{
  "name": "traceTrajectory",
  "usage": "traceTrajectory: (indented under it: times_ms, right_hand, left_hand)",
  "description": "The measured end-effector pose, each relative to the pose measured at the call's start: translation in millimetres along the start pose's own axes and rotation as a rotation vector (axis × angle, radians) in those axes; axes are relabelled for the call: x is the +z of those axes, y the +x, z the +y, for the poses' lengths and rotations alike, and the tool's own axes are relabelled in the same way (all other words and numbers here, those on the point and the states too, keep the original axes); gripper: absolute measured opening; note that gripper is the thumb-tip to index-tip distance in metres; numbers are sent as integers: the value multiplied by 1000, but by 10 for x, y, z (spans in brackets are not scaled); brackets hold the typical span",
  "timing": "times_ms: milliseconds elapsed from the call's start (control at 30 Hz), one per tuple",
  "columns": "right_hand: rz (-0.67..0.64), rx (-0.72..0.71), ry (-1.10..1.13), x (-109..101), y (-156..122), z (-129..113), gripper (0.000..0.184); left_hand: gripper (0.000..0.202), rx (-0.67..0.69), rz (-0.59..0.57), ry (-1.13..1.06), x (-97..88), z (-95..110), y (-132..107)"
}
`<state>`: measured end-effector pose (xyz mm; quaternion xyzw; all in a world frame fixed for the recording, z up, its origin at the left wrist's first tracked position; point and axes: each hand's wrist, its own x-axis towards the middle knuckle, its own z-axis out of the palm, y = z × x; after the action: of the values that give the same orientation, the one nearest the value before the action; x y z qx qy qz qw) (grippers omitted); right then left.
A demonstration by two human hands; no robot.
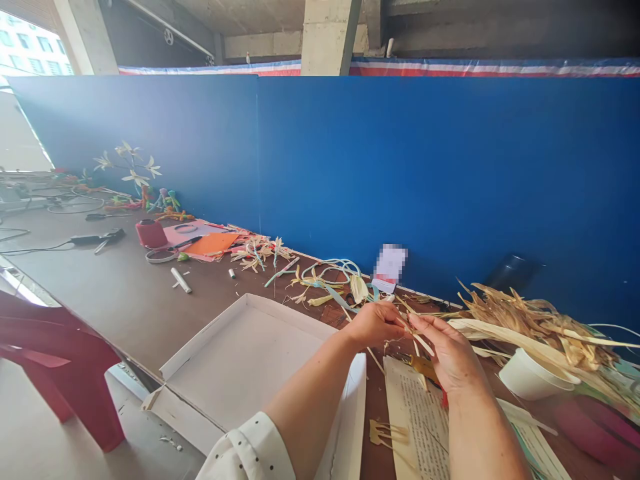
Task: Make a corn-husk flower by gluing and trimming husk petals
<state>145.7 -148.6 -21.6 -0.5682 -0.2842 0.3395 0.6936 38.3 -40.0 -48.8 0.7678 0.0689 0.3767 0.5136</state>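
My left hand (376,325) and my right hand (453,353) meet over the table (145,293), their fingertips pinching a thin pale strip of dried husk (423,343). Exactly how the strip passes between the fingers is partly hidden. Below them lies a printed sheet (417,420), with a yellow-handled tool (423,366) by my right hand. Small cut husk pieces (385,433) rest at the sheet's left edge. To the right is a heap of dried corn husks (540,323). Loose husk flowers and pale blue strips lie behind my left hand.
A shallow white cardboard box (245,373) lies left of my arms. At right stand a white paper cup (530,380) and a magenta bowl (590,427). Farther left are a red thread spool (151,234), orange paper (213,245) and a husk flower stem (133,167). A blue panel (425,160) borders the table.
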Motion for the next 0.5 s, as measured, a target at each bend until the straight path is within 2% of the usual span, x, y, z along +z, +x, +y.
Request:
traceTrajectory:
  times_ms: [267, 500]
  right_hand:
    - [16, 50, -15, -14, 40, 70, 38]
    - [25, 38, -18, 26, 22, 52, 38]
  left_hand:
    - [12, 70, 0, -20, 41, -103, -11]
    - [9, 46, -7, 12, 62, -108, -7]
